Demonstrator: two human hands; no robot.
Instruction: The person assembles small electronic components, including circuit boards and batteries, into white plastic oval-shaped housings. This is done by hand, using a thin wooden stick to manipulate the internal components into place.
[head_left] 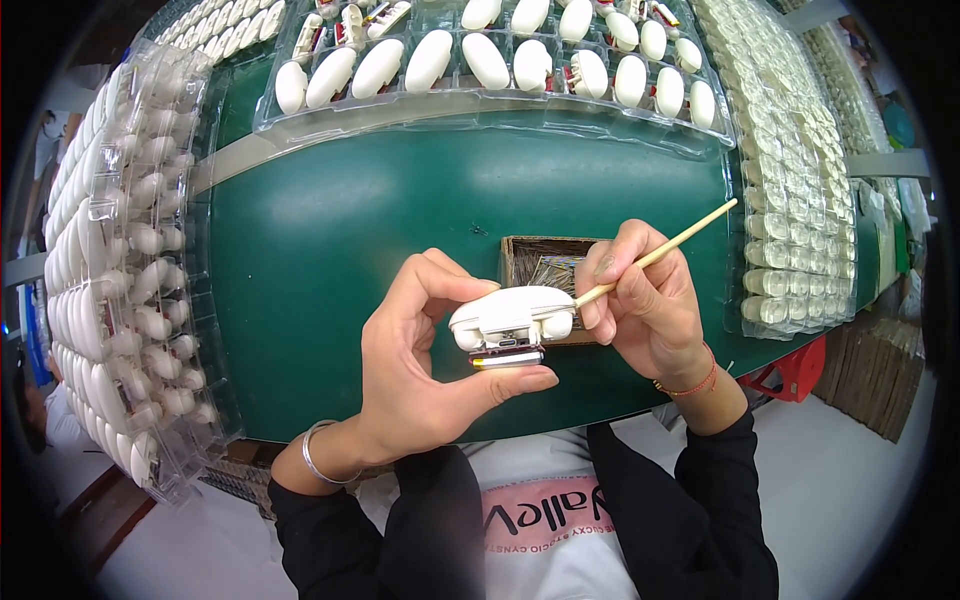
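Between the thumb and fingers of my left hand is a white rounded plastic device. Its open side shows a small port and a flat silver battery with a yellow end. My right hand pinches a thin wooden stick like a pen. The stick's lower tip touches or nearly touches the right end of the device; which of the two I cannot tell. Behind my hands a cardboard box holds many thin metal pins or wires, partly hidden by the device and my right hand.
A clear tray of similar white devices lies across the far side of the green table. Stacked trays of white shells stand at left. Stacked clear trays stand at right, near a red stool.
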